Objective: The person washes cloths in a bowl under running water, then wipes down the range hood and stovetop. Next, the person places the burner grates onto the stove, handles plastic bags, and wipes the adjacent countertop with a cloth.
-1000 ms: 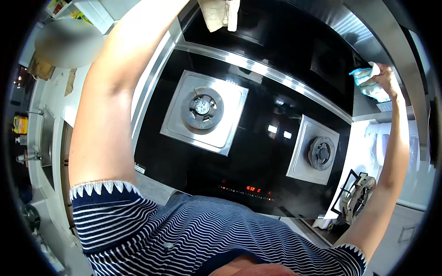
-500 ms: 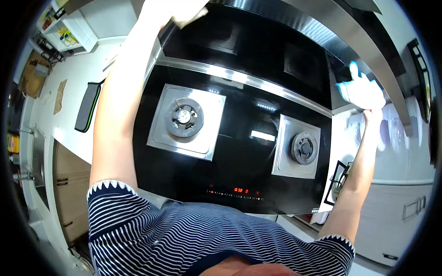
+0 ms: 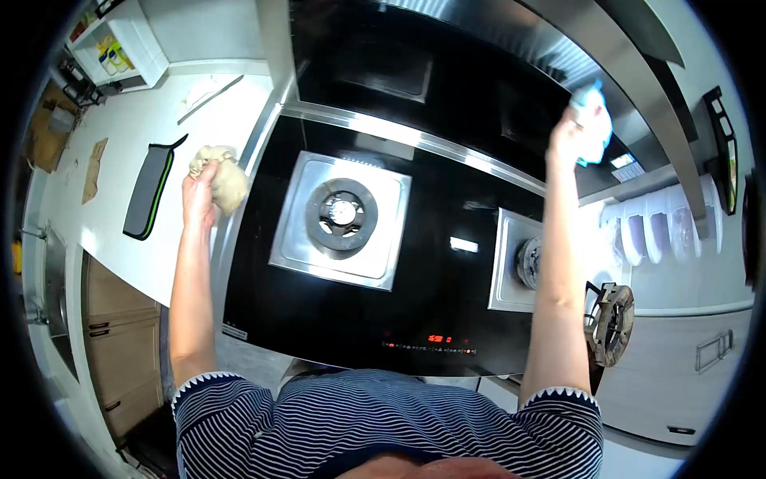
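Observation:
My left hand [image 3: 199, 198] is closed around a crumpled beige rag [image 3: 228, 184], held over the strip between the white counter and the hob. Up at the right, my right hand [image 3: 565, 137] grips a blue-and-white cloth [image 3: 593, 132], which is blurred, in front of the dark glossy panel behind the hob. Below and between my arms lies the black glass gas hob [image 3: 431, 279]. Its left burner [image 3: 341, 215] shows fully in a steel square. My right forearm partly covers the right burner [image 3: 527, 263].
A removed pan support [image 3: 613, 326] stands at the right of the hob. On the left counter [image 3: 112, 231] lie a grey case with green trim [image 3: 149, 191] and a thin dark strip [image 3: 210, 100]. The steel hood edge [image 3: 630, 80] overhangs the upper right. Translucent plastic pieces [image 3: 654, 227] line the right wall.
My left hand has come down from the top with the beige rag, to beside the hob's left edge. My right hand has moved left and slightly up with its cloth, from the right wall.

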`<state>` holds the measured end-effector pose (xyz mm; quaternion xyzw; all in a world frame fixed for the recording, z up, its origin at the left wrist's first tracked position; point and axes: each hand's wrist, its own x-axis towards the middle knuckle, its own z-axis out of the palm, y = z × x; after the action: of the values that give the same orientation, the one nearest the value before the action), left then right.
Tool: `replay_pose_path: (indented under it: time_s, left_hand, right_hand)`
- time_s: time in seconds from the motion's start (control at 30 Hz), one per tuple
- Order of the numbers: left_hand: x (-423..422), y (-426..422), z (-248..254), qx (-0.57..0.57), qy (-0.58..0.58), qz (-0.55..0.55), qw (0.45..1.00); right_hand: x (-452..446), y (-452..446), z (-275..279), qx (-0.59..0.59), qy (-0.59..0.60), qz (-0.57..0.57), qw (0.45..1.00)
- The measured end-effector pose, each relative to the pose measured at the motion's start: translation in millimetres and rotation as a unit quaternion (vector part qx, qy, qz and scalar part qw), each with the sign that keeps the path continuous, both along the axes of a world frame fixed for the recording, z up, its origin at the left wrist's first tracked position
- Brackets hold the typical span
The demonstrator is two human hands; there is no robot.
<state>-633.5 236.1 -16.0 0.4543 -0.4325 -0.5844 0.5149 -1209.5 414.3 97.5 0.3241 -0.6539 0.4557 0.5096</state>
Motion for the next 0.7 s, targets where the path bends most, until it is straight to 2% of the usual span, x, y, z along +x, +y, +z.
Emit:
replay_pose_path:
  time_s: [0.03,0.1,0.13,0.17,0.23,0.27,0.3,0.33,0.37,0.43,0.47,0.5,0.53,0.6,0.67,0.7]
  left_hand:
    - [3,4,-2,0.011,0.014,0.003,1.000]
    - [11,16,2,0.036,0.004,-0.016,0.999]
    - [19,20,0,0.038,0.004,-0.030,0.999]
    - [28,25,2,0.046,0.000,-0.039,0.998]
    - [52,37,6,0.076,-0.019,-0.056,0.995]
    - [66,41,6,0.079,-0.020,-0.062,0.995]
    - [80,46,4,0.081,-0.023,-0.067,0.994]
    - [94,50,2,0.082,-0.025,-0.074,0.994]
    - [109,54,2,0.091,-0.029,-0.068,0.993]
    - [137,60,1,0.109,-0.036,-0.053,0.992]
    - [150,63,0,0.113,-0.006,-0.045,0.993]
    - [162,66,0,0.118,0.024,-0.039,0.992]
    - [173,69,0,0.125,0.053,-0.034,0.990]
    - [186,69,1,0.131,0.093,-0.032,0.987]
    - [190,67,3,0.116,0.126,-0.038,0.984]
    - [187,65,7,0.094,0.105,-0.078,0.987]
  right_hand:
    - [65,-17,9,0.086,-0.037,-0.066,0.993]
    - [95,-87,-11,0.247,0.070,-0.114,0.960]
    - [143,-116,-3,0.232,0.007,-0.074,0.970]
    - [178,-139,-6,0.197,-0.036,0.041,0.979]
    - [248,-188,-10,0.098,-0.117,0.270,0.951]
    - [273,-202,-20,0.179,0.005,0.094,0.979]
    - [304,-213,-30,0.177,0.007,0.150,0.973]
    - [332,-220,-33,0.129,0.030,0.260,0.956]
    - [350,-234,-60,0.174,0.043,0.311,0.934]
    - [386,-245,-81,0.253,-0.172,0.455,0.836]
    - [401,-251,-90,0.235,-0.328,0.488,0.774]
    - [415,-256,-92,0.266,-0.426,0.470,0.726]
    - [427,-267,-100,0.295,-0.517,0.502,0.627]
    - [458,-257,-105,0.384,-0.512,0.530,0.556]
    - [484,-232,-86,0.548,-0.295,0.499,0.604]
    - [493,-223,-92,0.518,-0.211,0.524,0.642]
